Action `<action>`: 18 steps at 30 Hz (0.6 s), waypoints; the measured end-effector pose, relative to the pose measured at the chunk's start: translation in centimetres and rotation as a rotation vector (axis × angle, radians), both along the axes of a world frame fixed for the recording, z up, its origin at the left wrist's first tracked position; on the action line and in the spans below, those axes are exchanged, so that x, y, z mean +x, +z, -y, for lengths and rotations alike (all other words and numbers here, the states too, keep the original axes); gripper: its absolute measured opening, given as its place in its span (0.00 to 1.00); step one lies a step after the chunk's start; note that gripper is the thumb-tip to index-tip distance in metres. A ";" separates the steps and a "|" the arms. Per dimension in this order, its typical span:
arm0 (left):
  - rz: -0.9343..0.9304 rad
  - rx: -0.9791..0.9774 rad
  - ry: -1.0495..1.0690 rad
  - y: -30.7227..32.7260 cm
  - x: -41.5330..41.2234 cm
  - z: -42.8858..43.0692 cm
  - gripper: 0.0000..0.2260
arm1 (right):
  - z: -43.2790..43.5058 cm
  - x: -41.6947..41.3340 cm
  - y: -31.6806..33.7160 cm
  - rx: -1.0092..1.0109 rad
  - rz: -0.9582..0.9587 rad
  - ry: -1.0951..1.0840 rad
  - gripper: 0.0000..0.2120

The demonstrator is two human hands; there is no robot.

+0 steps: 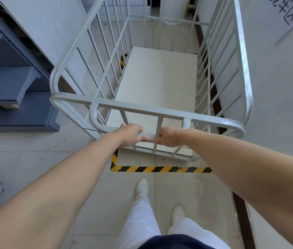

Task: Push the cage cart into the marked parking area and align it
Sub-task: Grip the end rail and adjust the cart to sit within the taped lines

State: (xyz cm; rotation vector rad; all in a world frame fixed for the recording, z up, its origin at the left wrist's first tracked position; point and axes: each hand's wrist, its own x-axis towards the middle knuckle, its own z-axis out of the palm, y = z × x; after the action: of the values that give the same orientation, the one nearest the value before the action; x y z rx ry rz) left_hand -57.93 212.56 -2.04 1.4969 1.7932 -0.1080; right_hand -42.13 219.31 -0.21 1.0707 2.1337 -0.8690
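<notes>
The white cage cart (157,83) stands inside the floor area marked by yellow-black hazard tape (161,169), its near end just beyond the front strip and its right side close along the wall (275,90). The left hand (130,134) and right hand (169,136) grip the handle bar (150,136) side by side, fingers wrapped closed around it. Grey shelving (14,83) stands to the left.
</notes>
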 end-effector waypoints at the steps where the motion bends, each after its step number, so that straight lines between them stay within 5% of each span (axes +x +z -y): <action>1: 0.008 -0.003 -0.002 0.1 0.9 0.2 0.19 | 0.1 0.7 0.1 -0.002 0.005 -0.006 0.18; 18: 0.021 0.028 0.040 -0.7 11.0 0.7 0.18 | -0.2 10.5 0.9 -0.059 0.028 -0.070 0.14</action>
State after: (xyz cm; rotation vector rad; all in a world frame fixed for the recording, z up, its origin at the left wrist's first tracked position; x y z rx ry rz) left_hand -46.89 211.89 -2.76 1.4761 1.8136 -0.0470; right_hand -31.59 219.51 0.64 1.1265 2.0451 -0.9385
